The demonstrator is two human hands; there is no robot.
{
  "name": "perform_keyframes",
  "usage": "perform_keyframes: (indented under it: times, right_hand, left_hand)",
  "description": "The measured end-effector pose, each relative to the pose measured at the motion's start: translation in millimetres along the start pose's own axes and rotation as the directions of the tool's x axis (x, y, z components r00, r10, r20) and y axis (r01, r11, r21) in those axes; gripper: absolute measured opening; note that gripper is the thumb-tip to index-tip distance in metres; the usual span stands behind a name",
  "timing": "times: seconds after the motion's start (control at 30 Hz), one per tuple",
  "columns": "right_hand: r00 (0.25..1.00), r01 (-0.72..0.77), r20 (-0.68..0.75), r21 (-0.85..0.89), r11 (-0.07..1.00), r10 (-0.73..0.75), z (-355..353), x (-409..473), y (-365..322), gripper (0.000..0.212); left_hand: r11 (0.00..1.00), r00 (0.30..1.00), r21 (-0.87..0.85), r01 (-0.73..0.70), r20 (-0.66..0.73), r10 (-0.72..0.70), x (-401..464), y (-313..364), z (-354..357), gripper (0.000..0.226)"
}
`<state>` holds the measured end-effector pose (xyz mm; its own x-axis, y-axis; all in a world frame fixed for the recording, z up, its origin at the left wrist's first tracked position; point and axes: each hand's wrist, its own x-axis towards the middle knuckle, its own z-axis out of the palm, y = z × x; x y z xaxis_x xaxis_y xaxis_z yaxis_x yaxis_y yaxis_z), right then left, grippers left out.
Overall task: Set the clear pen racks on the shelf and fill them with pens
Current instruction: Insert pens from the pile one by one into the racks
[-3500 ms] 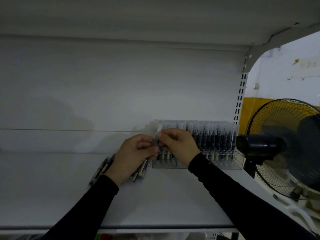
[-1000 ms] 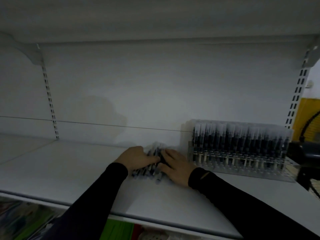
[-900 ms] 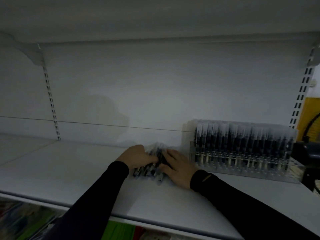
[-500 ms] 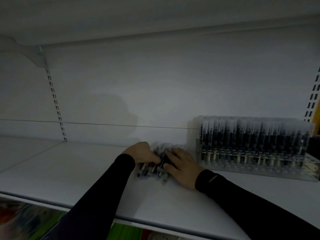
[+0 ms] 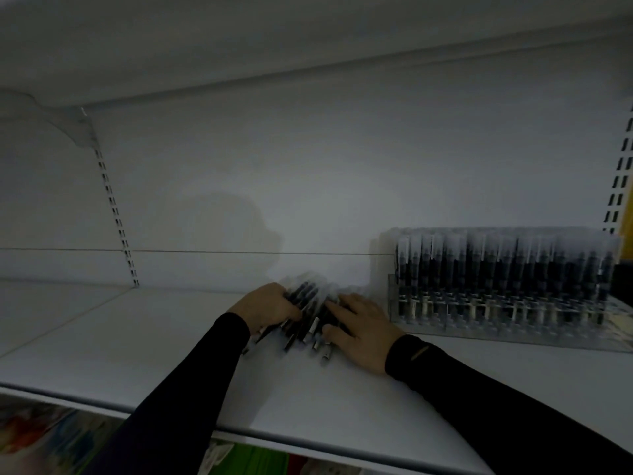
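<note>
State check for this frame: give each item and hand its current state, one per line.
clear pen rack: upright on the shelf, full of pens
loose pens: lying in a pile on the shelf
left hand: grips the pile
right hand: rests on the pile
shelf: bears rack and pile

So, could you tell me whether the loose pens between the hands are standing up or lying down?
Lying down: the loose pens lie flat in a pile on the shelf, unlike those upright in the rack.
</note>
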<state>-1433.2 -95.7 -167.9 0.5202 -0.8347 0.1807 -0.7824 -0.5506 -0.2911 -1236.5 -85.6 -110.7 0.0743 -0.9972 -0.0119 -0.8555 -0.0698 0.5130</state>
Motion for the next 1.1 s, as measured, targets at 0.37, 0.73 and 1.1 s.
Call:
perform_keyframes:
  times: [0.37,0.73,1.1]
  right_hand:
    - [0.909,0.201,-0.409,0.269,0.942,-0.077,-29,-17,-11,0.043]
    - [0.813,0.222,-0.44,0.84,0.496,0.381,-103,-59,7,0.032]
    - [0.645,0.273,-0.557,0.808,0.523,0.524,-137,-95,58,0.019]
  left_hand:
    - [0.702,0.992,-0.701,-0.122,-0.09,0.083,-26,7,-6,0.008]
    - [0.528,0.891,-0.756,-0.387,-0.159,0.425,-58,98,27,0.005]
    - [0.499,0.893,-0.771,-0.396,-0.198,0.403,-43,117,45,0.023]
